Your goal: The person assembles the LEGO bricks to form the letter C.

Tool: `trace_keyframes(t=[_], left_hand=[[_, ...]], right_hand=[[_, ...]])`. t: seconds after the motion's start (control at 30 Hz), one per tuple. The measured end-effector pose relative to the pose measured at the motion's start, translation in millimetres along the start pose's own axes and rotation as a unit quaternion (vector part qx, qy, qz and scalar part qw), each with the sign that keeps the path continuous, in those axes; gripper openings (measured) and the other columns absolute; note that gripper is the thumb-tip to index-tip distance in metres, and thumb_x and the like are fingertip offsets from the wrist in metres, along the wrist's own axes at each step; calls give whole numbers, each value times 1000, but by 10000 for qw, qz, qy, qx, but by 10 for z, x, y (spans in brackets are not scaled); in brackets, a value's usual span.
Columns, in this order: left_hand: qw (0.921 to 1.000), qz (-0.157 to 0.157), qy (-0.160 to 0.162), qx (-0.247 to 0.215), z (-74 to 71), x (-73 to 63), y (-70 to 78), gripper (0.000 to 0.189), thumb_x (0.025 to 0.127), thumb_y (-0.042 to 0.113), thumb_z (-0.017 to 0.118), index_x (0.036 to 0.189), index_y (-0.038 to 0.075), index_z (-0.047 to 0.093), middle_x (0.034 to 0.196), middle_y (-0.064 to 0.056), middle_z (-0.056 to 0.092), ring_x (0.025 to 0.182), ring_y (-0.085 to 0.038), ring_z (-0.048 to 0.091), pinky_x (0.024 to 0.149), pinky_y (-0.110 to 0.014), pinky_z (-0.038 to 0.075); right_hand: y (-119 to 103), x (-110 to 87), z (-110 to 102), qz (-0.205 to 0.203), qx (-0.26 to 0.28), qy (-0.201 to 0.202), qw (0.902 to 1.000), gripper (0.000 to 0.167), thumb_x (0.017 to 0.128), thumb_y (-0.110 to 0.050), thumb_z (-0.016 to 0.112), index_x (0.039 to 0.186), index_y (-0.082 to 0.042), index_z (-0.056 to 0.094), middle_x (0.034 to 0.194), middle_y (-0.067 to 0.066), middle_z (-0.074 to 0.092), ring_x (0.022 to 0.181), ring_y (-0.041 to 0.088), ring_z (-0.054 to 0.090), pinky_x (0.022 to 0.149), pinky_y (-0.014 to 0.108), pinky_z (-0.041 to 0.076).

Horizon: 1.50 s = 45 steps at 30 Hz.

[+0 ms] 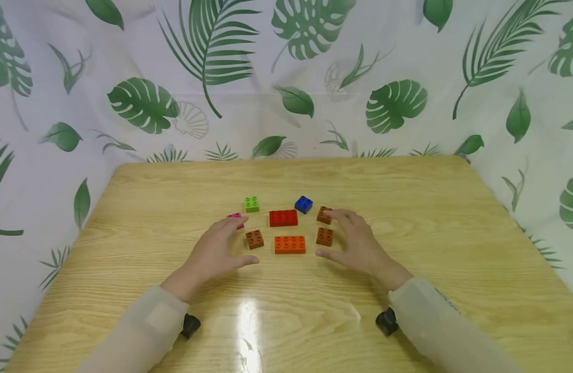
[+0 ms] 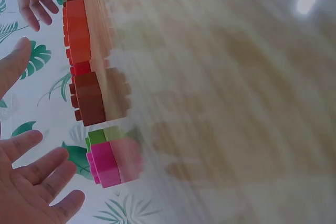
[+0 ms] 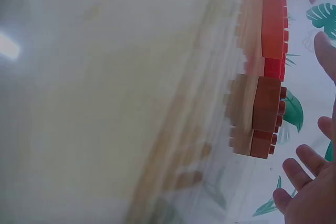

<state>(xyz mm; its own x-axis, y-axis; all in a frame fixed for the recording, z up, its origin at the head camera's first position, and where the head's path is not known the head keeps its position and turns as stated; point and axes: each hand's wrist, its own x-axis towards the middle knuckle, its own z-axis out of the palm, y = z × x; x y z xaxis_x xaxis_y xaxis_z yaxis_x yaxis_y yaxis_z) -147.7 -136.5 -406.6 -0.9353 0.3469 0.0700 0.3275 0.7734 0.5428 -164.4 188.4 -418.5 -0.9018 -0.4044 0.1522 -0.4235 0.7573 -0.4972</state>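
My left hand [image 1: 215, 252] hovers over the left side of a group of toy building bricks, thumb and fingers spread. Nearest to it are a pink brick [image 2: 106, 165], partly hidden in the head view, and a brown brick [image 1: 254, 239]. On the other side my right hand [image 1: 359, 246] is spread beside two more brown bricks, a far one [image 1: 324, 215] and a near one [image 1: 324, 236]. Between the hands lie an orange brick [image 1: 290, 245] and a red brick [image 1: 283, 218], both long. Neither hand holds anything.
Behind the group sit a lime green brick [image 1: 251, 204] and a blue brick [image 1: 304, 204]. Everything rests on a glossy wooden table [image 1: 295, 331]. A leaf-patterned white cloth [image 1: 249, 119] hangs along the back and sides.
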Motion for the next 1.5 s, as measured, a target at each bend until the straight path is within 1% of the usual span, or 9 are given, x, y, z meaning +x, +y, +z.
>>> trace_keyframes(t=[0.17,0.37,0.53,0.87,1.0,1.1,1.17,1.3,1.5], left_hand=[[9992,11,-179,-358,31,33,29,83,74,42,80,142,11,44,143,-9,44,133,-34,35,107,-52,28],[9967,267,-214,-729,64,89,33,75,76,36,81,138,9,50,140,-8,47,130,-31,38,107,-51,29],[9942,497,-286,-910,112,180,37,70,76,33,81,134,6,54,136,-9,51,127,-30,43,106,-47,32],[9951,431,-590,-672,199,348,115,60,77,32,81,128,8,59,129,-4,57,122,-24,48,104,-39,36],[9941,489,-656,-713,223,402,125,56,77,29,81,125,6,61,120,-4,61,104,-20,55,93,-35,44],[9933,463,-710,-790,244,439,118,54,76,27,82,122,6,63,114,-2,62,89,-17,54,81,-30,47],[9931,419,-751,-798,256,458,112,52,76,26,82,121,6,64,111,-1,63,84,-15,53,77,-28,47],[9925,414,-866,-753,263,483,126,47,77,24,81,117,6,66,106,-1,64,83,-14,54,75,-26,47],[9919,641,-961,-537,273,509,145,43,77,23,81,113,5,68,104,-3,65,84,-15,55,77,-29,47]], right_hand=[[11,29,26,-287,178,-131,9993,82,77,-46,76,141,-10,41,139,14,40,127,37,36,101,60,29],[-5,96,38,-715,298,-200,9968,77,78,-41,78,138,-6,45,134,11,47,123,32,41,102,56,30],[-13,147,57,-738,479,-324,9956,73,78,-38,79,136,-7,48,135,11,48,126,33,40,103,55,31],[-34,272,149,-1107,454,-519,9915,60,78,-30,80,126,-4,57,123,9,58,115,29,51,99,49,38],[-65,311,169,-1077,336,-625,9916,56,78,-29,80,124,-5,59,120,7,60,112,27,53,97,46,41],[-72,335,190,-1000,273,-731,9919,53,79,-31,79,122,-7,60,119,5,60,108,24,54,93,42,43],[-76,348,202,-975,283,-792,9917,50,80,-32,78,121,-8,61,117,4,60,101,21,54,88,39,45],[-87,364,215,-1018,286,-856,9907,47,80,-33,78,117,-9,64,113,3,61,90,18,52,79,34,46],[-106,392,224,-1057,156,-912,9901,42,81,-33,77,113,-9,66,111,2,63,100,19,56,88,38,46]])
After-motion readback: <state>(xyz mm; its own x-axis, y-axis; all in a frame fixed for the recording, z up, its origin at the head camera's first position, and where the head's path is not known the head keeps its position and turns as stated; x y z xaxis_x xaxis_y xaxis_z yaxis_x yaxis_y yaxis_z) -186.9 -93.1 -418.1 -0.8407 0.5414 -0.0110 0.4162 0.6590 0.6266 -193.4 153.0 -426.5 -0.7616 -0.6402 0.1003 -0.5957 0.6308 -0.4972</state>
